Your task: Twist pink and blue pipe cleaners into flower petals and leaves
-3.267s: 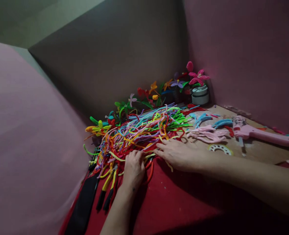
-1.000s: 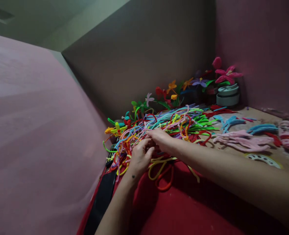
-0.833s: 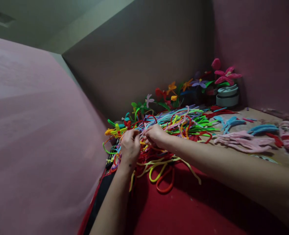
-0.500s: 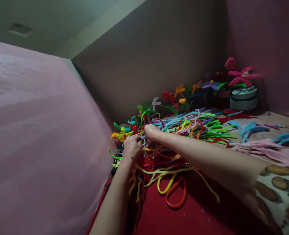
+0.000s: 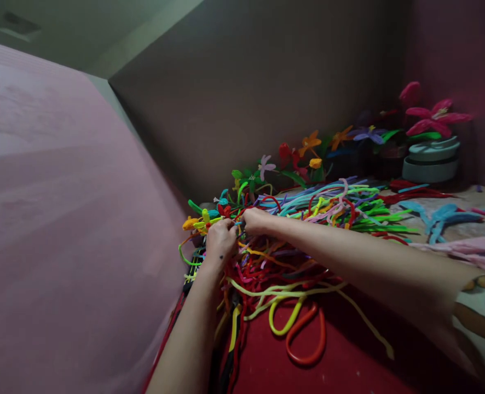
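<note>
The two bare hands have moved: a few seconds ago they lay apart along the front edge of a large tangled heap of multicoloured fuzzy chenille stems (image 5: 328,203); now they meet at its left end. The head view has swung too, so the pink glue gun has gone out of frame. Judging by this, the work has narrowed from the loose heap to one small item. The left hand (image 5: 220,241) is drawn nearly closed, thumb and fingertips seemingly pinching a short light-blue piece (image 5: 238,223) in the gap between the hands. The right hand (image 5: 257,222) is curled just beside it, its fingertips turned away; I cannot tell whether it grips the other end. Pale yellow fuzzy strands (image 5: 275,291), a smooth yellow loop (image 5: 282,332) and a smooth orange-red loop (image 5: 304,361) lie in front on the red worktop (image 5: 267,372).

Of containers, a round grey-blue tub (image 5: 429,171) stands at the back right, with a matching grey-blue lid (image 5: 435,148) over it; its contents are hidden. A hot-pink fuzzy flower (image 5: 436,117) shows right above; whether it stands in the tub or behind it is unclear.
</note>
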Motion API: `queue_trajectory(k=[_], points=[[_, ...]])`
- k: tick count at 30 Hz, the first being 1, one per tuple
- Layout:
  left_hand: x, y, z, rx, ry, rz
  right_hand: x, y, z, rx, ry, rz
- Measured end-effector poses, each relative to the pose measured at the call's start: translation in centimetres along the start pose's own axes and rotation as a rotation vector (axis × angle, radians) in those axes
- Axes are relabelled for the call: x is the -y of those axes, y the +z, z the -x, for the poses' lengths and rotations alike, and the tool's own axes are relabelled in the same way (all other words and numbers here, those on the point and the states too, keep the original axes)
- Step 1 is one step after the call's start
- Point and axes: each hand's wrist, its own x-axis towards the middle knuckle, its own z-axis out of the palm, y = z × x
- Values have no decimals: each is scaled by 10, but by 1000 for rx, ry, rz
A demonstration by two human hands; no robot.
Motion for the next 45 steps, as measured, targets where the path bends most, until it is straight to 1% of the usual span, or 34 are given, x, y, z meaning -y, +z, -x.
queue_trajectory(k=[4, 8, 13, 16, 18, 20, 22, 23, 25, 27, 30, 34, 39, 42, 44, 45], points=[[2, 2, -5, 5, 31, 20, 0, 1, -4, -39, 17, 12], [15, 5, -18, -10, 44, -29, 5, -2, -6, -81, 0, 51], [32, 13, -40, 19, 52, -83, 7, -18, 2, -130, -72, 83], [35, 12, -51, 12, 59, -100, 2, -32, 11, -208, -97, 85], [36, 10, -56, 11, 56, -106, -3, -42, 16, -330, -104, 51], [37, 9, -59, 14, 51, -112, -8, -53, 18, -522, -96, -82], [39, 10, -59, 19, 43, -121, -13, -65, 17, -702, -83, -313], [39, 11, -59, 20, 37, -126, -15, -70, 16, -766, -82, -447], [41, 14, -58, 14, 20, -134, -18, -81, 15, -824, -105, -697], [42, 16, -57, 7, 13, -132, -19, -92, 17, -820, -147, -897], [42, 17, -56, 8, 24, -106, -19, -107, 31, -785, -193, -1036], [40, 11, -56, 15, 36, -37, -21, -124, 56, -745, -240, -1088], [33, -9, -57, 20, 63, 67, -35, -135, 79, -772, -280, -1056], [19, -26, -54, -56, 66, 155, -42, -137, 90, -755, -295, -1033], [-1, -36, -48, -108, 88, 236, -42, -137, 98, -722, -295, -1028], [-13, -40, -44, -109, 114, 295, -41, -136, 102, -699, -293, -1024]])
